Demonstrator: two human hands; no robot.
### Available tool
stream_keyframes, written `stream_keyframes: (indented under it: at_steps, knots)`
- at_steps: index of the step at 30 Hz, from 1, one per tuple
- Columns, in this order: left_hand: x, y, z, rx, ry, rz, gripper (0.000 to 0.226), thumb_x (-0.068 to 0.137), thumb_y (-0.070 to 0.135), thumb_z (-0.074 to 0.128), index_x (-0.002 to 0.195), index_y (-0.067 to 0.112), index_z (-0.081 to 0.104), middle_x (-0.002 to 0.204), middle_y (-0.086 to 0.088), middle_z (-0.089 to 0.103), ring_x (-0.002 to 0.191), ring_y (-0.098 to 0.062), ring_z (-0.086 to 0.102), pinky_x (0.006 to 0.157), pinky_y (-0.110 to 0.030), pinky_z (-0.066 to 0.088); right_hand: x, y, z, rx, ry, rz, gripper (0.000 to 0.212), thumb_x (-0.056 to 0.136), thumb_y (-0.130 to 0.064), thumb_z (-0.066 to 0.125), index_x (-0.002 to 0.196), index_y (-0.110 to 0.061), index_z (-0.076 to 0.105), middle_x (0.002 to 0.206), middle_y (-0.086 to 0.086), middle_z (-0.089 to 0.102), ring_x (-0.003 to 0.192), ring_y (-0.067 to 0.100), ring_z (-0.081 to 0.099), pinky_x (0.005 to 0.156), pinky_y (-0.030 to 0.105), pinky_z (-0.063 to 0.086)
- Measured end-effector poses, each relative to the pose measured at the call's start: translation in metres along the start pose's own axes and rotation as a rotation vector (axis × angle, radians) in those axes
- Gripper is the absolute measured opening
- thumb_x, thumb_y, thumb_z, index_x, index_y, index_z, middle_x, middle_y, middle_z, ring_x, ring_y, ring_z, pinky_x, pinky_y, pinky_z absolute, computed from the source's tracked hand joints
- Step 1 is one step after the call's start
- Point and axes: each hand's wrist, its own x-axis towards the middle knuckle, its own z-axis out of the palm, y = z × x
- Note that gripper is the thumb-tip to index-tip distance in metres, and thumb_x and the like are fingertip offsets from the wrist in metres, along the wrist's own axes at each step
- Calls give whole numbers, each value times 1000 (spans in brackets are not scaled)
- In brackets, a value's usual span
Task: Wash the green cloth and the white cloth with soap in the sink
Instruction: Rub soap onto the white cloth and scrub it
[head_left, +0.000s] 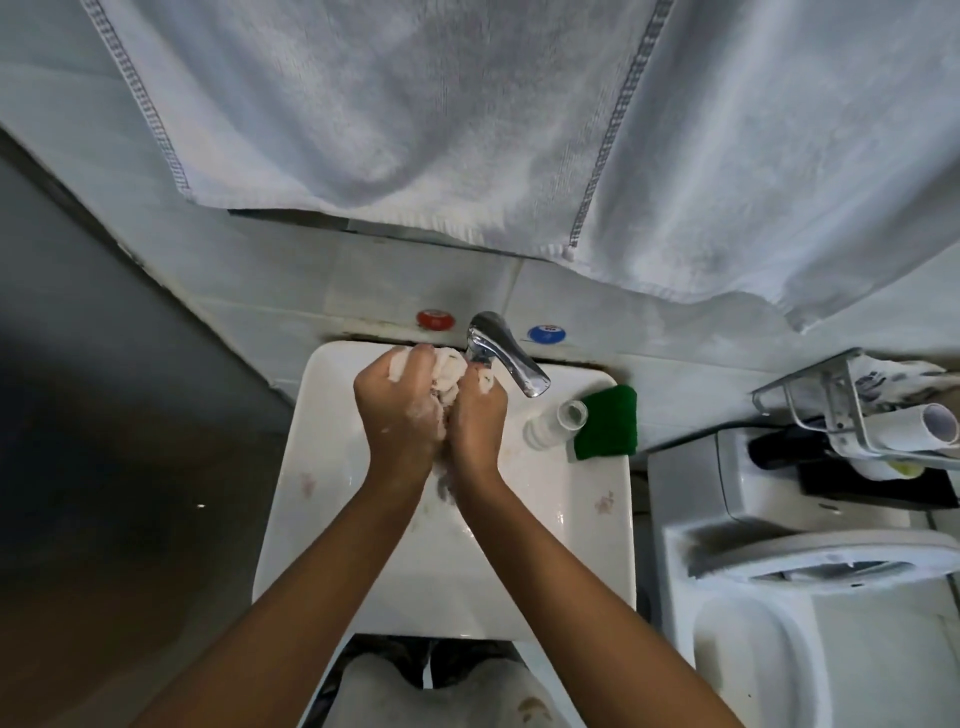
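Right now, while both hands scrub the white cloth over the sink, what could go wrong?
1. The small bottle lies on the sink rim close to the right hand; a bump might roll it into the basin.
2. The green cloth sits at the rim's outer edge and could slide off.
3. The left hand and right hand are soapy, so the white cloth may slip.

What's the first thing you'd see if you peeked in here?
Two soapy hands, the left hand and right hand, squeezing a white cloth over the sink, beside the shiny tap. A green cloth sits on the sink's right rim. Big white towels hang overhead.
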Motion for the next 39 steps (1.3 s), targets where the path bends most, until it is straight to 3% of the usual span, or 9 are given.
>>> stream_keyframes:
  at_steps: [4, 8, 12, 17, 23, 26, 30, 36, 39]
  knots:
    - [11, 2, -7, -72, -88, -25, 19, 83, 34, 65, 67, 24, 62, 78, 2, 70, 81, -26, 70, 78, -43, 58, 2, 1, -6, 76, -98, 186, 38, 100, -43, 40, 110, -14, 64, 101, 4, 72, 90, 22, 70, 66, 32, 57]
    - [18, -2, -17, -22, -202, 52, 17, 79, 37, 68, 71, 24, 60, 74, 4, 66, 75, -22, 66, 69, -34, 56, 3, 2, -19, 176, -300, 244, 50, 94, -50, 46, 122, -12, 61, 112, 9, 71, 98, 25, 69, 76, 34, 58]
    - [30, -9, -29, 81, -257, 139, 19, 81, 36, 65, 85, 19, 59, 80, 6, 63, 76, -13, 63, 61, -17, 52, -2, -3, -31, 228, -307, 164, 32, 96, -27, 54, 115, -1, 58, 94, 11, 74, 82, 21, 73, 67, 28, 59]
    - [19, -22, -34, 328, -335, 369, 45, 89, 48, 38, 122, 20, 52, 113, 8, 57, 97, -6, 59, 79, -15, 48, -4, -9, -29, 8, -151, -53, 13, 89, -27, 66, 96, -20, 58, 85, -3, 68, 71, 10, 69, 61, 22, 57]
    - [-10, -25, -20, 303, -198, 398, 39, 89, 54, 40, 80, 19, 55, 71, 6, 61, 66, -10, 65, 60, -23, 56, 4, -29, -10, -15, -2, -253, 24, 94, -28, 58, 72, -22, 54, 62, -10, 56, 55, -2, 55, 55, 12, 45]
    - [-2, -17, -14, 245, -106, 345, 32, 93, 40, 47, 77, 15, 59, 71, -1, 63, 65, -15, 64, 60, -15, 52, 2, -28, 2, 37, 70, -131, 25, 95, -31, 57, 71, -25, 54, 65, -10, 58, 62, 5, 58, 61, 20, 49]
    - [23, -4, -13, 271, -51, 240, 51, 88, 44, 47, 98, -2, 66, 91, -14, 68, 87, -28, 67, 85, -39, 54, -19, -13, 6, -53, 1, -138, 30, 93, -34, 58, 66, -25, 52, 69, -12, 59, 71, 13, 62, 76, 35, 55]
    - [-8, -24, -10, 316, -50, 385, 29, 96, 26, 51, 73, 11, 60, 68, -3, 62, 55, -6, 56, 61, -7, 48, 8, -19, 0, -7, 101, -51, 21, 95, -35, 56, 78, -23, 53, 70, -4, 57, 71, 17, 61, 69, 28, 51]
    - [15, -22, -9, 248, 22, 294, 26, 95, 28, 54, 75, 12, 59, 71, -3, 62, 63, -15, 58, 63, -15, 47, -14, -10, -3, -121, 51, -100, 27, 94, -37, 56, 71, -23, 57, 76, -1, 68, 78, 17, 68, 77, 32, 57]
